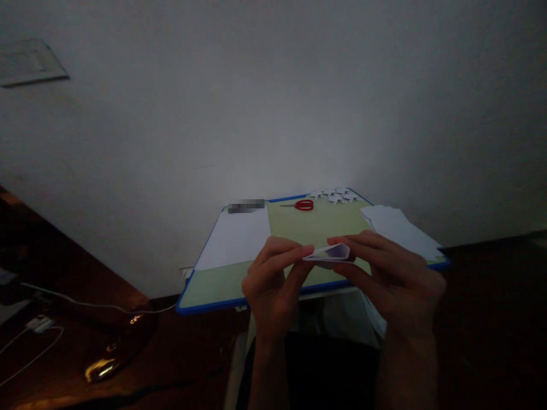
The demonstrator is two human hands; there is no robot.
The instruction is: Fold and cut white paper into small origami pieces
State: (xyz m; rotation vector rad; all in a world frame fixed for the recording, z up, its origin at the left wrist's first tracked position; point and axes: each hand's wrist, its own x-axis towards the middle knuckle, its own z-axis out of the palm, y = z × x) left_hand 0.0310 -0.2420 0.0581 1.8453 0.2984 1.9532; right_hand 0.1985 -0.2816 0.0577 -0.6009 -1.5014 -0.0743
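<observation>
A small piece of folded white paper is held up above the near edge of the table, its layers parted so that a hollow shows between them. My left hand pinches its left end between thumb and fingers. At the other end, my right hand grips the paper with the thumb below and the fingers above. Behind my hands, red-handled scissors lie on the green tabletop, blades pointing left.
Several small folded white paper pieces sit at the back right corner. A stack of white sheets overhangs the right edge. One white sheet covers the left side, below a blurred-out item. A white cable runs at left.
</observation>
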